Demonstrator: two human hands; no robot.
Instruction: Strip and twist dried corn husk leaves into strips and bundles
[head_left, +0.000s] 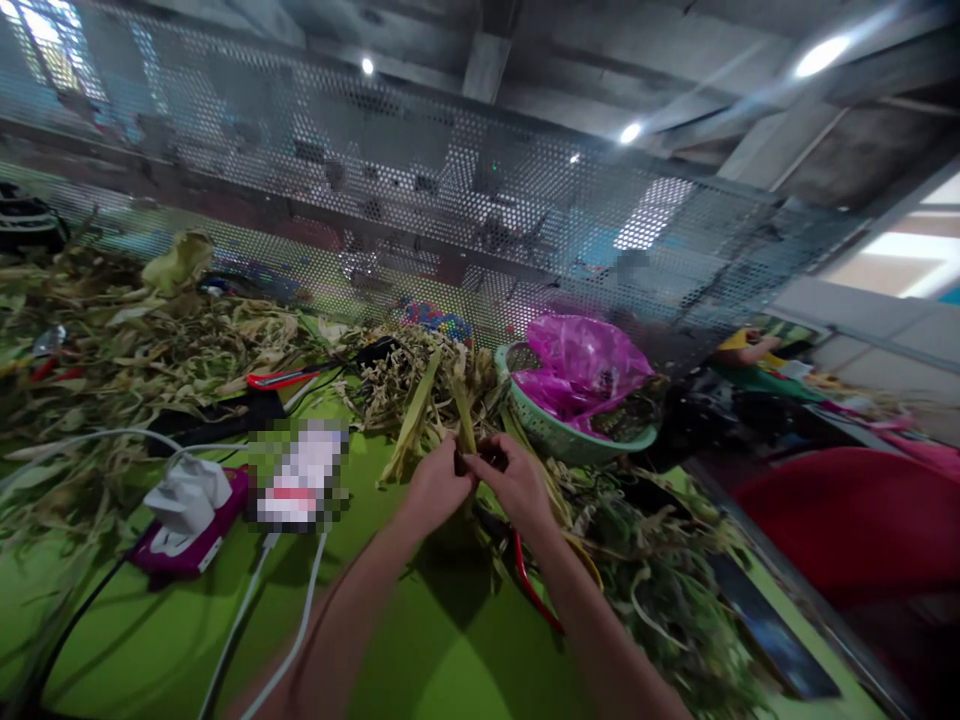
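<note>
Over the green tabletop (420,650), my left hand (439,485) and my right hand (517,482) meet with fingertips close together. Both are closed on a yellow-green dried plant stalk (463,415) that rises between them; its lower end is hidden by my fingers. Similar pale strips (416,410) lean just beyond my left hand against a heap of dry stems (397,375). Beneath my right wrist is a curved red handle (531,590), its tool partly hidden. A green plastic basket (559,435) with a shiny magenta bag (589,370) stands beyond my right hand.
To the left are a phone (304,475) with a blurred screen, white cables, and a purple power strip (225,505). A red-handled tool (281,379) lies behind them. Withered plants (172,340) cover the far left; greener stems (682,590) lie right. A perforated metal screen (450,200) borders the back.
</note>
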